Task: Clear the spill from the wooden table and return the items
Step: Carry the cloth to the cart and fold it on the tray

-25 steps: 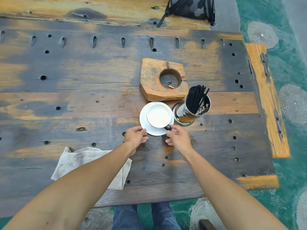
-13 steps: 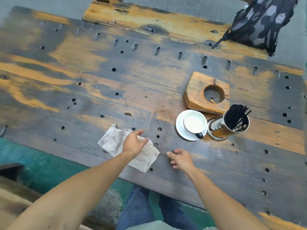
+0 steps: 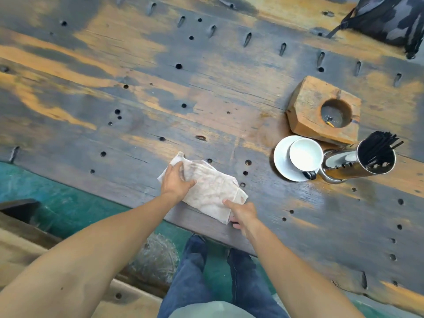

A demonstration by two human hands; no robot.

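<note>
A stained white cloth (image 3: pixel 211 189) lies near the front edge of the worn wooden table (image 3: pixel 206 88). My left hand (image 3: pixel 176 182) rests flat on the cloth's left part, thumb spread to the right. My right hand (image 3: pixel 241 213) pinches the cloth's near right corner, thumb on top and fingers under the edge. An empty white cup (image 3: pixel 306 157) with a dark handle stands upright on a white saucer (image 3: pixel 281 161) to the right. A damp sheen shows on the boards in front of the saucer.
A metal holder of black straws (image 3: pixel 376 157) touches the saucer's right side. Behind the saucer sits a wooden block ashtray (image 3: pixel 305 106). A dark backpack (image 3: pixel 390 19) lies at the far right corner. Green floor and a bench are below the table edge.
Both hands left the cup and saucer and moved left to the cloth. The left hand came down on it and the right hand took hold of its near corner.
</note>
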